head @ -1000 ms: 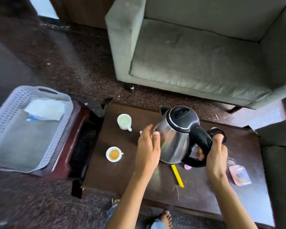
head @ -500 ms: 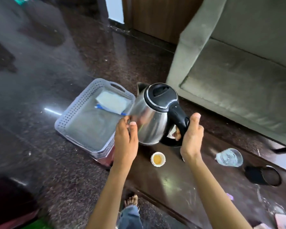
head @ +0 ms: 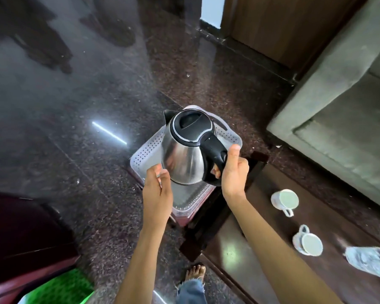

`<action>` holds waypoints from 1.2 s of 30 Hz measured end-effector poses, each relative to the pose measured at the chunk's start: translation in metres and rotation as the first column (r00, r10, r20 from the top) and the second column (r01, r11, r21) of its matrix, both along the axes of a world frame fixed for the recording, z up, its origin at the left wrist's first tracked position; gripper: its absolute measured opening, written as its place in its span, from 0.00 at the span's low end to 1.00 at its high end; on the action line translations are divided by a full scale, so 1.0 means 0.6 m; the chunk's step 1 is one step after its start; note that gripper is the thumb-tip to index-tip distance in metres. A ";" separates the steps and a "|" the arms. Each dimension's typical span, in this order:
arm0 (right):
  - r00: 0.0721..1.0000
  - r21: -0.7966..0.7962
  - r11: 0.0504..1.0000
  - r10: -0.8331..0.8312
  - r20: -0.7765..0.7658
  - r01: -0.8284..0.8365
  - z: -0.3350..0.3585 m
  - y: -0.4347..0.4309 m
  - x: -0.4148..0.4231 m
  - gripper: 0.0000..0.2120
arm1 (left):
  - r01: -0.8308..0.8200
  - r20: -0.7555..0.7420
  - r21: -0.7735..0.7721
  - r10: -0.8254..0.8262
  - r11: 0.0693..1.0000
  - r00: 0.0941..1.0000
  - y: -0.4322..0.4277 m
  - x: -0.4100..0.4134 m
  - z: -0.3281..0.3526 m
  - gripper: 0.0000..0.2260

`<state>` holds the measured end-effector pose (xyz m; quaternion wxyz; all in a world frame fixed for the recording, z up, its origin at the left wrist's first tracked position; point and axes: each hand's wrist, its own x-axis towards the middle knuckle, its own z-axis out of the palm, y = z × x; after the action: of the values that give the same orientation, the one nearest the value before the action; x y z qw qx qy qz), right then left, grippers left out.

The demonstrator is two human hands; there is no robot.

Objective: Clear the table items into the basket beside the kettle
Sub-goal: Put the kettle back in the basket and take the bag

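A steel kettle with a black lid and handle hangs in the air over the pale perforated basket. My right hand grips the black handle, thumb up. My left hand rests its fingers against the kettle's lower left side. The kettle hides most of the basket's inside. On the dark wooden table at the right stand a white cup, a second white cup and a clear glass.
The basket sits on a reddish stool left of the table. A grey sofa fills the right side. Dark polished floor spreads to the left. A dark red piece of furniture is at lower left, and my bare foot is below.
The kettle has been carried left off the table and now hangs above the basket. My view has swung left, so the cups and glass lie at the right.
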<state>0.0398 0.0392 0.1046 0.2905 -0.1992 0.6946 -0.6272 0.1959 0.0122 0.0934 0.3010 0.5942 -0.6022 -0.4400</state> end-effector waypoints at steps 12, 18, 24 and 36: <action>0.997 -0.011 0.999 0.040 0.063 -0.039 -0.098 -0.046 0.064 0.35 | -0.037 0.000 0.092 0.037 0.995 0.999 -0.034 0.026 -0.060 0.16; 0.993 0.055 0.998 0.019 0.113 -0.025 -0.115 -0.040 0.065 0.24 | -0.051 -0.009 0.097 0.052 0.994 0.999 -0.027 0.020 -0.071 0.14; 0.944 0.169 0.969 0.120 0.307 -0.178 -0.095 -0.026 0.035 0.22 | -0.129 -0.039 0.122 0.135 0.984 0.990 -0.010 0.006 -0.067 0.14; 0.410 0.887 0.457 0.823 -0.393 -0.067 -0.201 -0.105 -0.130 0.19 | 0.199 -0.175 0.336 -0.147 0.920 0.974 0.122 -0.072 -0.107 0.16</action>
<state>-0.0383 -0.0236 -0.0161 0.1758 -0.5162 0.8381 0.0158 0.1529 0.0853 0.0293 0.1933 0.5488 -0.5402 -0.6080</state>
